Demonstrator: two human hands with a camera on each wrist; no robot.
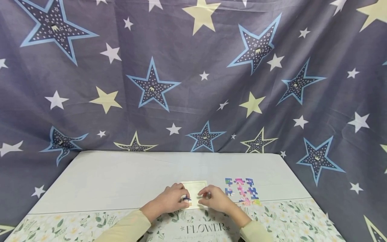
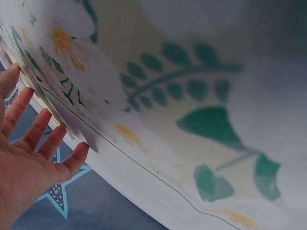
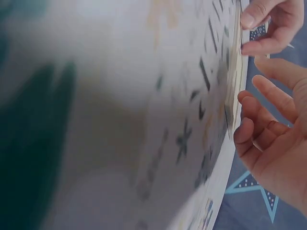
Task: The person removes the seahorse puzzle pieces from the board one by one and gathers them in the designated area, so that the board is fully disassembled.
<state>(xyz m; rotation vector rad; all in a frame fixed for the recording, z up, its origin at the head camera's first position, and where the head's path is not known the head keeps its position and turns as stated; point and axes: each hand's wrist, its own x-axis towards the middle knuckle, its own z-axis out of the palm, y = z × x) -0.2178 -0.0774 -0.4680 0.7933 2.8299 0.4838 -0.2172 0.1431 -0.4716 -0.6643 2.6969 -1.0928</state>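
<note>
A shallow cream puzzle tray (image 1: 198, 185) lies flat on the table between the two hands. My left hand (image 1: 170, 199) is at its left side, thumb and fingertips touching a small dark-blue and pale puzzle piece (image 1: 186, 199) in the lower left of the tray. In the left wrist view the fingers (image 2: 53, 141) are spread apart along the tray's edge. Over the right side of the tray is my right hand (image 1: 217, 199), its fingers loosely bent and apart from the thumb, with nothing visible between them. The right wrist view shows its bent fingers (image 3: 261, 115) near the tray rim.
Several loose jigsaw pieces (image 1: 242, 191), pink, blue and yellow, lie in rows right of the right hand. A floral cloth printed "FLOWER" (image 1: 205, 228) covers the table's front; the white tabletop (image 1: 127, 178) extends behind. A grey star-patterned curtain (image 1: 193, 101) hangs around the table.
</note>
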